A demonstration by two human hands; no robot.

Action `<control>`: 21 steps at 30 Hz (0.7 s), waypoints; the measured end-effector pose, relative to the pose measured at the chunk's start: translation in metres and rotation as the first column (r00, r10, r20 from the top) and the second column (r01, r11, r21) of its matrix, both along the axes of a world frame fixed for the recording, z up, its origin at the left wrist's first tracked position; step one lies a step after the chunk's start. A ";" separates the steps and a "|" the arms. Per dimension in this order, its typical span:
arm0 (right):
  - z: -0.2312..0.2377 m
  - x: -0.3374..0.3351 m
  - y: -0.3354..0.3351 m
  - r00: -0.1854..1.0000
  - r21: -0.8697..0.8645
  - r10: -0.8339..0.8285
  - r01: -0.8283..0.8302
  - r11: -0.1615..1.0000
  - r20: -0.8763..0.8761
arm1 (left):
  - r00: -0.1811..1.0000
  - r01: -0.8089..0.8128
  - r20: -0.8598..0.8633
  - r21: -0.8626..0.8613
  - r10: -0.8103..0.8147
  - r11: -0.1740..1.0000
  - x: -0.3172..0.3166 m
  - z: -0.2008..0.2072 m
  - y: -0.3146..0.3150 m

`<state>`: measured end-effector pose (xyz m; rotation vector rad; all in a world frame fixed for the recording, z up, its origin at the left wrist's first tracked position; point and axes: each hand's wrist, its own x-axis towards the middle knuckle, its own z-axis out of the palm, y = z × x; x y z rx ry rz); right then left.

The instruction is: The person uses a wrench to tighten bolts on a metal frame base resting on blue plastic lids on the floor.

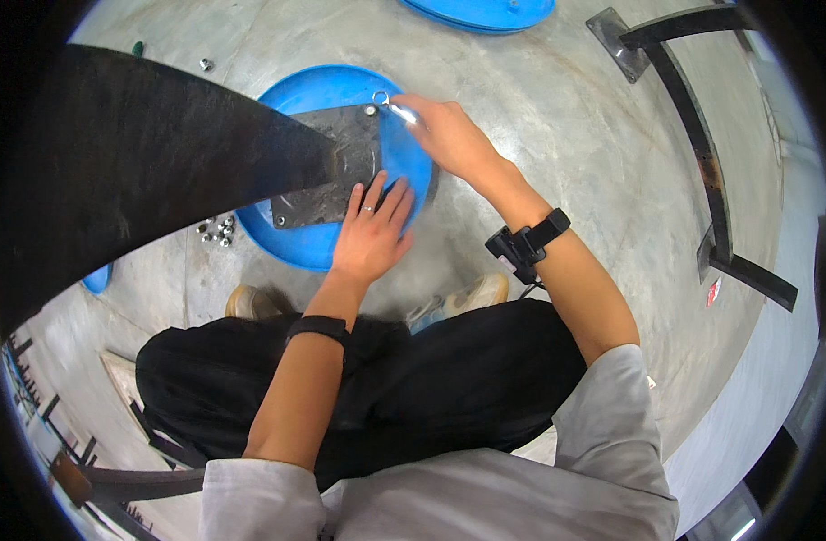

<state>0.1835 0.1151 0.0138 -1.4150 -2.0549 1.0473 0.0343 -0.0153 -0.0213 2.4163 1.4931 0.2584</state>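
Note:
A round blue disc (pixel 296 252) lies on the floor in front of me, with a black metal plate (pixel 354 144) on top of it. From the plate a wide black curved beam (pixel 178 144) rises toward the left. My left hand (pixel 370 239) rests with fingers spread over the plate's near right edge and the disc. In my closed right hand (pixel 449 135) is a shiny ring-ended wrench (pixel 406 114), slightly blurred. Its ring is just beyond a silver nut (pixel 371 110) at the plate's far right corner. Another fastener (pixel 281 220) shows at the near left corner.
Several loose nuts (pixel 222 233) lie on the floor left of the disc, and a single one (pixel 206 65) lies farther off. A second blue disc (pixel 485 13) is at the far edge. A black metal frame with end plates (pixel 702 144) stands to the right.

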 end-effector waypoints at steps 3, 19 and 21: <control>-0.010 0.001 -0.008 0.993 0.057 0.097 -0.101 0.993 0.063 | 1.000 -0.002 0.002 0.001 0.002 1.000 0.003 0.000 0.001; -0.004 -0.024 -0.023 0.996 -0.114 -0.092 0.092 0.989 0.004 | 1.000 -0.005 -0.011 -0.014 0.005 1.000 -0.001 0.002 0.001; -0.003 -0.024 -0.024 0.994 -0.121 -0.110 0.108 0.987 -0.011 | 1.000 0.001 -0.010 -0.021 -0.001 1.000 0.000 0.001 0.001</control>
